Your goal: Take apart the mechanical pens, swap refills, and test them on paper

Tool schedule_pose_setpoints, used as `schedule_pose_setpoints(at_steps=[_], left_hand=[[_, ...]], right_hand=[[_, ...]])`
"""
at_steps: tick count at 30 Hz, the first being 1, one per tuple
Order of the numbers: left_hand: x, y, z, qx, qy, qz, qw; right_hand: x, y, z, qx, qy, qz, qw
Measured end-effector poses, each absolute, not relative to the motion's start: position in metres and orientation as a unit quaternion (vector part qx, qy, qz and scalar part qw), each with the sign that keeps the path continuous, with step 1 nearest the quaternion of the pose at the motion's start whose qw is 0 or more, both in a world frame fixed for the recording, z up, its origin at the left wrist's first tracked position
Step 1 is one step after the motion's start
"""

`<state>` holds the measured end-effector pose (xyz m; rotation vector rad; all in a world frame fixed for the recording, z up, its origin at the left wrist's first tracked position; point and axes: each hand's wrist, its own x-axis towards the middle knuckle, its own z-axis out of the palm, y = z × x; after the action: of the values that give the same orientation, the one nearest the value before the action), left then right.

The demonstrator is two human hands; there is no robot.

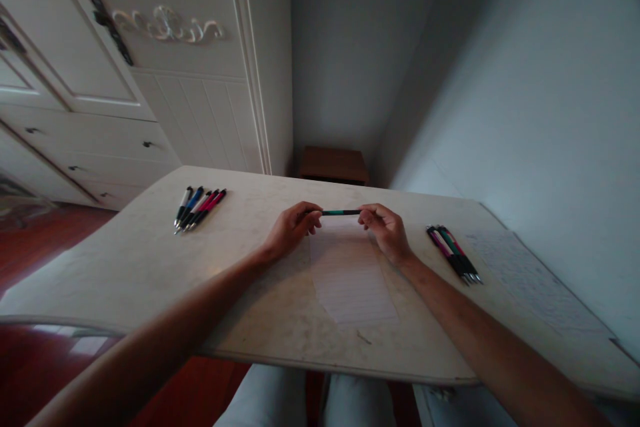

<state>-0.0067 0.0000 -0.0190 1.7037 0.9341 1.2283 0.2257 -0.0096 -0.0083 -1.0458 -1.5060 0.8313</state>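
A green and black pen [341, 212] is held level between my two hands, above the far end of a lined sheet of paper [353, 280]. My left hand [297, 223] pinches its left end, and my right hand [384, 227] pinches its right end. To the left lies a group of several pens [199, 208] in white, blue and red with black parts. Another group of several pens [454, 253], with purple, white, green and pink barrels and black grips, rests to the right of my right hand.
The pale table [250, 320] has a curved front edge. A written sheet [535, 280] lies along its right side by the wall [550, 113]. A white cabinet [200, 100] rises at the back left, and a brown wooden piece of furniture [333, 163] stands beyond the far edge.
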Motion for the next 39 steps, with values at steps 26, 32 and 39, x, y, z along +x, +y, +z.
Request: schedule_pose_setpoints(at_steps=[26,32,39], left_hand=[[-0.012,-0.002,-0.013,0.705,0.397,0.530,0.255],[-0.012,-0.005,-0.013,0.725,0.380,0.512,0.262],[-0.012,-0.004,-0.011,0.721,0.373,0.524,0.258]], right_hand=[[0.228,-0.010,-0.015,-0.494,-0.656,0.334,0.463],[0.226,-0.008,-0.013,-0.501,-0.617,0.345,0.499],[0.228,-0.008,-0.014,-0.512,-0.629,0.329,0.484]])
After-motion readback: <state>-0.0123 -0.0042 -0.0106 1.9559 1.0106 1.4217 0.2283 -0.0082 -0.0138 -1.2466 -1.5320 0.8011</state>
